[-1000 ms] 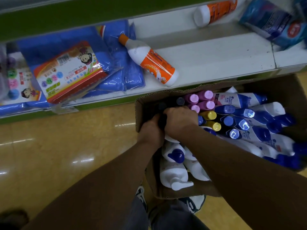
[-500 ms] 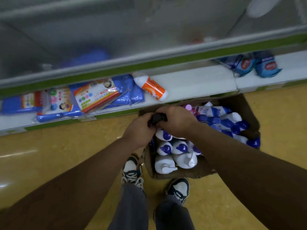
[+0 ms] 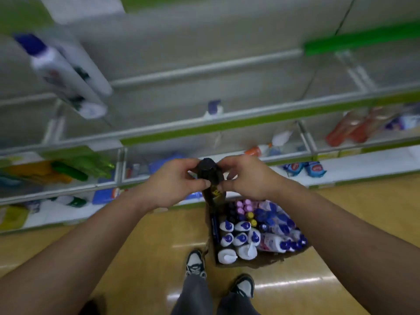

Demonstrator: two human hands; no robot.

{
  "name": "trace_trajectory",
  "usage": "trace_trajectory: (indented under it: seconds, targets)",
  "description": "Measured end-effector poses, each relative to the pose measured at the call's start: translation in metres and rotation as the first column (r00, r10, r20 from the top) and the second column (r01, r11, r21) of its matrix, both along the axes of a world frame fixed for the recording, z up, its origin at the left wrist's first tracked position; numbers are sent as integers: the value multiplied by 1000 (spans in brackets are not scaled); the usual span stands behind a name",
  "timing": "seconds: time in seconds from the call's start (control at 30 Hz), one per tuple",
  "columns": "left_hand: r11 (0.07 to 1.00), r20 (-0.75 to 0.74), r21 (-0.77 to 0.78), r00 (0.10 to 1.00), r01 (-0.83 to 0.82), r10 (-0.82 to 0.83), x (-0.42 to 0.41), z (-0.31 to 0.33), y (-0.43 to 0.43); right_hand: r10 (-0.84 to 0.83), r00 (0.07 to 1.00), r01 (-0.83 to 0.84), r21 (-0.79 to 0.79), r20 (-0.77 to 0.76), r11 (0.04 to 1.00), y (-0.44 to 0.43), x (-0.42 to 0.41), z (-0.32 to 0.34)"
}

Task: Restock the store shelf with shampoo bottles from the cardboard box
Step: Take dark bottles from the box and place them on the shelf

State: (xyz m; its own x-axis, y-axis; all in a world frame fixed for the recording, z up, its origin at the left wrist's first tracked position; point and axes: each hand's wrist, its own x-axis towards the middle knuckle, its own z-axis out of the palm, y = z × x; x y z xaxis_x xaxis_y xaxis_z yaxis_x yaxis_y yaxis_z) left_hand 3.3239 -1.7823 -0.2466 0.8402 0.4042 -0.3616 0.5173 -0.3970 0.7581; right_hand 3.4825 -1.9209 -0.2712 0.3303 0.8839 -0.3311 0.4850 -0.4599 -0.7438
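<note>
Both hands hold one black bottle [image 3: 209,172] up in front of the shelf [image 3: 227,126], above the far left corner of the cardboard box [image 3: 261,263]. The left hand [image 3: 169,183] curls its fingers round the bottle's left side, its thumb pressed against the front. The right hand [image 3: 248,178] pinches the right side with bent fingers and thumb. The bottle is dark and matt-looking, with a rounded cap on top and a yellow mark lower down, too blurred to read.

The box is brown, open-topped and packed. At its near left stand white bottles [image 3: 236,237] with smooth blue caps, and one has a white pump top. Pink caps [image 3: 244,205] and yellow caps [image 3: 251,218] show farther in, and more blue-capped bottles lie on the right. Their labels cannot be read.

The shelf has grey rails and green edge strips. A tall white bottle with a blue cap [image 3: 66,71] stands far left. The floor [image 3: 136,246] is glossy and yellow-brown, with two sneakers [image 3: 195,263] near the box.
</note>
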Motion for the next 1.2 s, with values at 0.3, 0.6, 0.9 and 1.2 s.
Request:
trace_trajectory:
  seconds: [0.3, 0.6, 0.9, 1.2]
  targets:
    - [967, 265, 205, 960, -151, 94, -36, 257, -8, -14, 1000, 5, 328, 26, 945, 0, -25, 248]
    - [884, 445, 291, 870, -365, 212, -56, 386, 15, -112, 961, -31, 504, 251, 863, 54, -61, 368]
    - [890, 437, 174, 843, -421, 313, -85, 392, 88, -107, 981, 19, 465, 163, 885, 138, -94, 381]
    - [871, 539, 33, 743, -490, 397, -105, 371, 211, -211, 963, 110, 466, 169, 878, 259, -124, 372]
